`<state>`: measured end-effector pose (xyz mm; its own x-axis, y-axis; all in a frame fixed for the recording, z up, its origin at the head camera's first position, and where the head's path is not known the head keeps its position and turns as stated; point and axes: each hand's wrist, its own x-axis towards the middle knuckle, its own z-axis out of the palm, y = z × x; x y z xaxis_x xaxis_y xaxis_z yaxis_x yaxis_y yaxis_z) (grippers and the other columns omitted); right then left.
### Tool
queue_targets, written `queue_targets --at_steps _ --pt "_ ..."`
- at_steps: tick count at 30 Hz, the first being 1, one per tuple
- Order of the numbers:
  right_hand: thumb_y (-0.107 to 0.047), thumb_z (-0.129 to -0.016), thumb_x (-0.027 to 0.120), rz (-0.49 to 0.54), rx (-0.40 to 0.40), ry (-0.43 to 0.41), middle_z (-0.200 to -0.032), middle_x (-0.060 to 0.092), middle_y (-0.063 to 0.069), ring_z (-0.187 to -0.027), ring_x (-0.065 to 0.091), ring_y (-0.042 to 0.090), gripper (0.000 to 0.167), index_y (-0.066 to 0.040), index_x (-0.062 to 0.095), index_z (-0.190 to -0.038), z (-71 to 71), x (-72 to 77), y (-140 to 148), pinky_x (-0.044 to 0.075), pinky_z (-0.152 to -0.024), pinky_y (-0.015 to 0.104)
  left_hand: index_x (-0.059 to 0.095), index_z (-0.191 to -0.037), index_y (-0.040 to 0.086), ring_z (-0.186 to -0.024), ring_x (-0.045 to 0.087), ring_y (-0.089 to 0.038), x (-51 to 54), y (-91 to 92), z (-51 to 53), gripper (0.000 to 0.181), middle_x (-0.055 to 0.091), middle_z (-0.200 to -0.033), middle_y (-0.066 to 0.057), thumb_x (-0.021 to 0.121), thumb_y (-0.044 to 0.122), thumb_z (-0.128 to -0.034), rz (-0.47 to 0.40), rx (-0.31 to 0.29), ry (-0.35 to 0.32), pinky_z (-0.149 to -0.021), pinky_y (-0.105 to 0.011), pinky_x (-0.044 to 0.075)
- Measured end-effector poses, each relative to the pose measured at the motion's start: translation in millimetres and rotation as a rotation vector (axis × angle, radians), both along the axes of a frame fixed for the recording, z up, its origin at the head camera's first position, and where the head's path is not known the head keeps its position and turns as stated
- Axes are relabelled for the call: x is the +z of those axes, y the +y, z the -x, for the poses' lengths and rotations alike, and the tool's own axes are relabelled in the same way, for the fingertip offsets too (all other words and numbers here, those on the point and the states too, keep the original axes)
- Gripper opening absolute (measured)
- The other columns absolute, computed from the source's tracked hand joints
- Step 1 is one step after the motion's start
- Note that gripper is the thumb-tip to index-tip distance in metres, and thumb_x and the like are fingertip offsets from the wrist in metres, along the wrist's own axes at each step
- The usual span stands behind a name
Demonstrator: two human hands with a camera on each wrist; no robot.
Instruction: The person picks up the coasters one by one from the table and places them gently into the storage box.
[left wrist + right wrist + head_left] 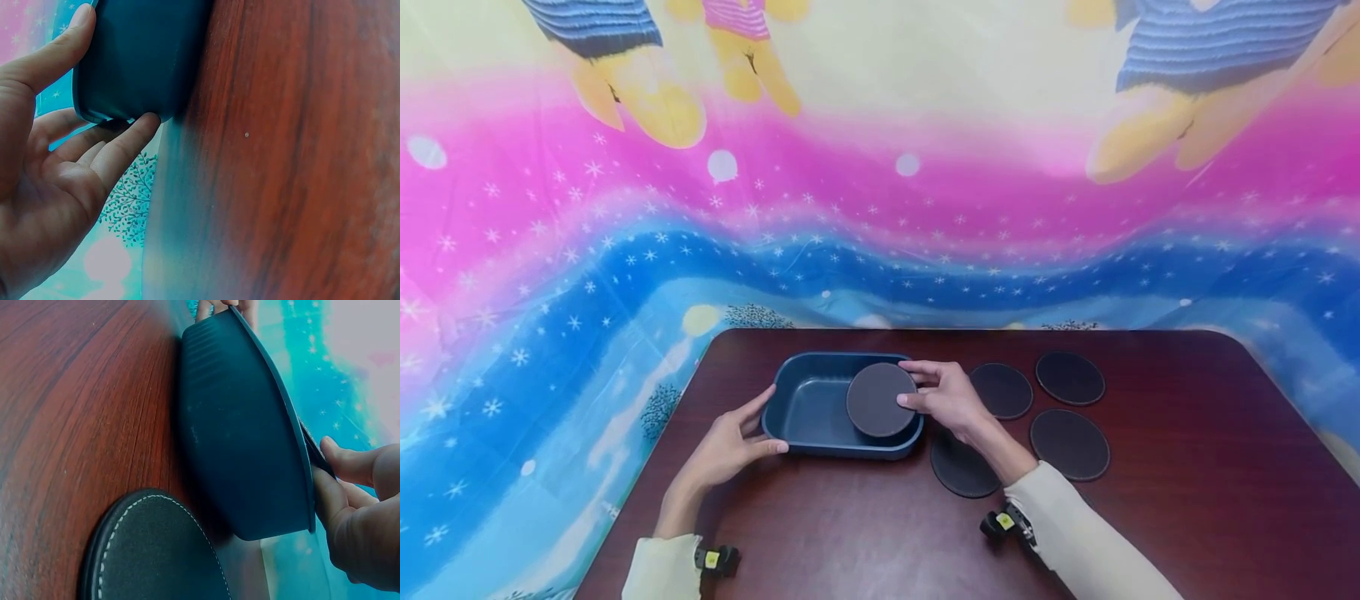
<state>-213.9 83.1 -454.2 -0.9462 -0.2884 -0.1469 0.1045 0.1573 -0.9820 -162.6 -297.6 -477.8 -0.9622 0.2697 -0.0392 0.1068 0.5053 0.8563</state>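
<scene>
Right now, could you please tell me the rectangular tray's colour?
The rectangular tray is dark greyish blue, seen best in the head view.

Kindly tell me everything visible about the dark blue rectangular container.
The dark blue rectangular container, seemingly plastic, has rounded corners, a thin rim and outer ridges. It stands upright on the reddish-brown wooden table. The left hand grips its left end. In the right hand, a brown round leather-like coaster partly hides its right end.

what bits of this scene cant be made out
- Head view: floor of the blue rectangular plastic-looking tray, partly behind the held brown round leather-look disc.
- Left wrist view: the tray's inside, behind its wall.
- Right wrist view: a black round stitched disc, cut by the bottom edge.
</scene>
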Motion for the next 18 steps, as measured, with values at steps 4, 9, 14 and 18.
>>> queue_targets --at_steps 4,9,14,18 --pt "-0.002 -0.095 0.079 -0.021 -0.001 0.019 -0.139 0.071 0.022 -0.122 0.076 0.033 0.057 -0.011 0.064 -0.150 -1.1 -0.2 -3 0.066 -0.093 0.038 0.029 -0.171 0.016 -0.140 0.060 -0.042 -0.4 -0.1 0.2 0.100 0.043 -0.166 -0.027 0.088 0.026 -0.0916 -0.004 0.001 -0.005 -0.097 -0.035 0.064" --pt "-0.002 -0.094 0.081 -0.058 -0.015 0.036 -0.135 0.073 0.019 -0.119 0.077 0.032 0.057 -0.013 0.066 -0.148 -1.2 0.0 -9 0.066 -0.092 0.038 0.029 -0.171 0.016 -0.140 0.060 -0.042 -1.0 -0.9 0.2 0.100 0.043 -0.166 -0.027 0.088 0.025 -0.0917 -0.010 -0.001 -0.008 -0.097 -0.034 0.064" --pt "-0.002 -0.093 0.082 -0.076 -0.023 0.054 -0.134 0.074 0.019 -0.118 0.077 0.033 0.057 -0.012 0.067 -0.147 -2.1 0.9 -13 0.066 -0.092 0.039 0.028 -0.171 0.016 -0.141 0.060 -0.042 -1.0 -0.8 0.3 0.100 0.044 -0.166 -0.027 0.088 0.028 -0.0918 0.000 -0.002 -0.002 -0.097 -0.035 0.064" --pt "-0.002 -0.094 0.082 -0.094 -0.022 0.060 -0.135 0.074 0.018 -0.121 0.076 0.034 0.056 -0.011 0.067 -0.147 -3.5 1.7 -14 0.066 -0.092 0.039 0.029 -0.171 0.016 -0.141 0.059 -0.042 -1.2 -0.5 0.6 0.100 0.043 -0.166 -0.027 0.088 0.028 -0.0918 -0.001 -0.002 0.000 -0.098 -0.035 0.063"
